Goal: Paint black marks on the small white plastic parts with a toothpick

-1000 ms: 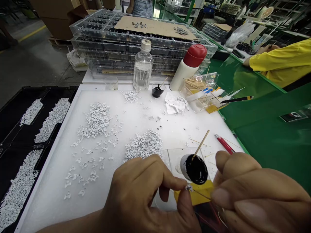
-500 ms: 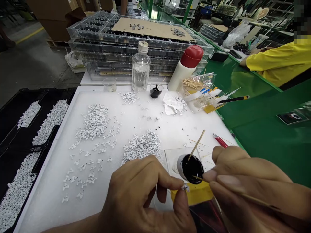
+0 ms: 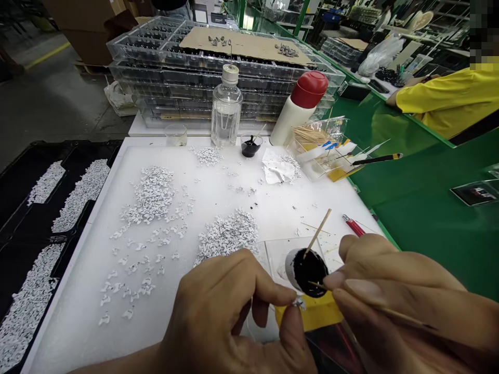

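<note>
My left hand (image 3: 241, 311) pinches a small white part (image 3: 299, 303) with dark marks between thumb and forefinger. In my right hand (image 3: 405, 296) is a thin wooden stick (image 3: 401, 314), held like a pen, its tip over the cup of black paint (image 3: 310, 272). Another wooden stick (image 3: 317, 232) leans in that cup, which tilts above a yellow piece (image 3: 322, 311). A heap of small white parts (image 3: 228, 234) lies just beyond my left hand. More heaped parts (image 3: 152, 192) and scattered ones lie further left on the white board (image 3: 89, 291).
Clear trays (image 3: 175, 83) are stacked at the back behind a bottle (image 3: 226, 111) and a red-capped flask (image 3: 300, 106). A small black-paint dish (image 3: 250, 145) and a box of sticks (image 3: 312, 136) stand nearby. Black trays (image 3: 23, 208) hold parts at left. A yellow-sleeved person (image 3: 448, 101) sits right.
My right hand and its stick have shifted very slightly left. My left hand keeps its pinch on the white part, which looks slightly turned.
</note>
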A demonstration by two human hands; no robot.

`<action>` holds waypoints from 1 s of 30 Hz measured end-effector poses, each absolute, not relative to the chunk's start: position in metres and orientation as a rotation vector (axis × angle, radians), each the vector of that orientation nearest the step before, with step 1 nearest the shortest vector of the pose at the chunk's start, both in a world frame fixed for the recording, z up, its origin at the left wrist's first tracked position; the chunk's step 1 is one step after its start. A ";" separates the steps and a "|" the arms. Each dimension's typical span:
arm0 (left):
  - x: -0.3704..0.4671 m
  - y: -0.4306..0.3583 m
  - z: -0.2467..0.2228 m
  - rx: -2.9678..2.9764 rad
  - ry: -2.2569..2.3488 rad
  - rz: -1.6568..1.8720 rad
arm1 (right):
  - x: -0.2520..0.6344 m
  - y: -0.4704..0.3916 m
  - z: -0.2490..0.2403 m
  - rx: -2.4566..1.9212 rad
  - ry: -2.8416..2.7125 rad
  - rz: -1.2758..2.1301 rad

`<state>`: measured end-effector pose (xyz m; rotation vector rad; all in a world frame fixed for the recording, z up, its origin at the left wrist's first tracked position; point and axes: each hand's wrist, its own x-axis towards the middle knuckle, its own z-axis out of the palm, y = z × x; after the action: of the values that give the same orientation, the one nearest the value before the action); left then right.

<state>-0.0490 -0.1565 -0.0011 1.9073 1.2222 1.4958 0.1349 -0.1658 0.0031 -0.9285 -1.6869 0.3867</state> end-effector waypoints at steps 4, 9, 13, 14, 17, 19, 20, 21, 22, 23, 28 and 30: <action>-0.047 -0.157 -0.001 1.878 1.228 1.482 | 0.134 -0.165 0.005 -0.933 -1.682 0.391; -0.048 -0.163 0.004 1.825 1.281 1.372 | 0.133 -0.169 0.004 -0.939 -1.678 0.397; -0.049 -0.162 0.004 1.846 1.261 1.384 | 0.133 -0.169 0.005 -0.942 -1.674 0.404; -0.049 -0.161 0.004 1.852 1.256 1.380 | 0.134 -0.168 0.007 -0.944 -1.674 0.407; -0.050 -0.159 0.003 1.869 1.257 1.361 | 0.138 -0.159 0.015 -0.928 -1.718 0.413; -0.050 -0.158 0.002 1.870 1.253 1.363 | 0.141 -0.151 0.023 -0.840 -1.795 0.430; -0.050 -0.158 0.001 1.870 1.258 1.368 | 0.142 -0.148 0.026 -0.776 -1.834 0.443; -0.050 -0.157 0.000 1.872 1.257 1.383 | 0.142 -0.144 0.029 -0.711 -1.857 0.458; -0.050 -0.157 0.000 1.872 1.257 1.397 | 0.143 -0.142 0.031 -0.662 -1.869 0.474; -0.049 -0.157 -0.001 1.875 1.250 1.421 | 0.143 -0.140 0.032 -0.625 -1.875 0.488; -0.048 -0.160 -0.005 1.842 1.222 1.512 | 0.139 -0.138 0.034 -0.628 -1.857 0.479; -0.047 -0.161 -0.006 1.846 1.217 1.510 | 0.139 -0.138 0.033 -0.640 -1.855 0.471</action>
<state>-0.0473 -0.1606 -0.0060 1.8461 1.2170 1.5097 0.1391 -0.1384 0.0326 -0.6397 -1.8549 0.4707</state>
